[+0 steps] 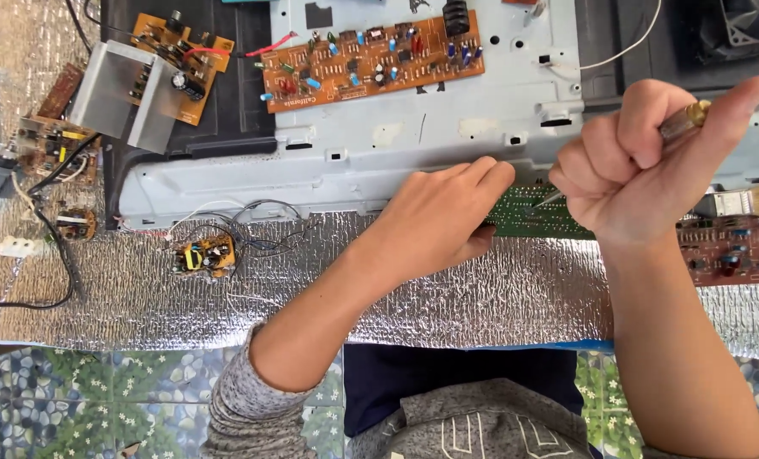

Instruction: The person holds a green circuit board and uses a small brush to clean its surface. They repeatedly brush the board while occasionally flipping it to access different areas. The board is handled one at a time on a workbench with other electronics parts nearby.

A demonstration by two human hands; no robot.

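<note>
My left hand (pixel 447 217) rests flat on the left end of a green circuit board (pixel 537 214), with fingers pressed against the grey metal chassis (pixel 354 153). My right hand (pixel 643 161) is fisted around a screwdriver with an amber handle (pixel 684 121). Its metal tip (pixel 549 200) touches the green board. The board stands along the chassis's near edge, on silver foil matting (pixel 515 297).
An orange circuit board (pixel 371 59) lies on the chassis. Left are a heat-sink board (pixel 154 81), small boards (pixel 205 255) with loose wires, and a black cable (pixel 60 255). A brown board (pixel 732 246) and brush (pixel 758 202) sit at the right.
</note>
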